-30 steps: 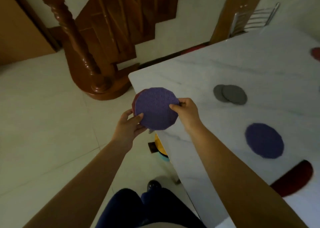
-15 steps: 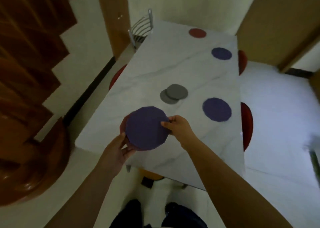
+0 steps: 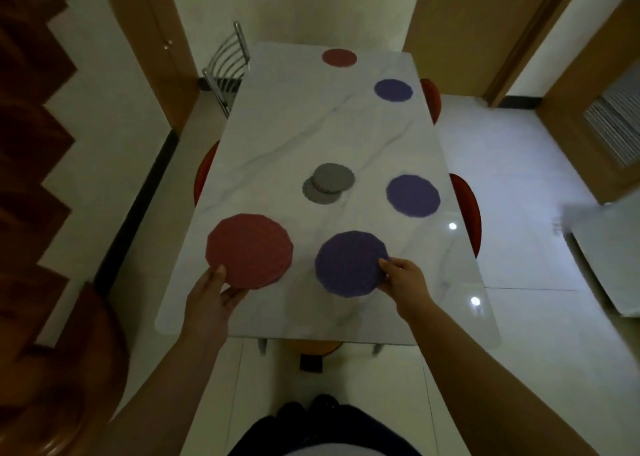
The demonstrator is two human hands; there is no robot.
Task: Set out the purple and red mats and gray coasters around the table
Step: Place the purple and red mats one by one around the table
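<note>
My left hand (image 3: 212, 294) grips a round red mat (image 3: 250, 250) by its near edge, over the near left part of the white marble table (image 3: 311, 136). A round purple mat (image 3: 350, 264) is pinched at its right edge by my right hand (image 3: 405, 279), over the near middle of the table. Whether either mat touches the tabletop I cannot tell. Two gray coasters (image 3: 329, 182) overlap at the table's middle. One purple mat (image 3: 412, 195) lies at the right edge, another purple mat (image 3: 393, 90) sits farther back, and a red mat (image 3: 339, 57) lies at the far end.
A metal chair (image 3: 227, 71) stands at the far left corner. Red seats (image 3: 465, 209) are tucked under the right side and one (image 3: 202, 175) under the left. A dark wooden staircase (image 3: 31, 143) fills the left, and doors line the back wall.
The view has swung to face the table's short end. The stacked mats have been split: my left hand moved the red mat left, my right hand carried the purple one right.
</note>
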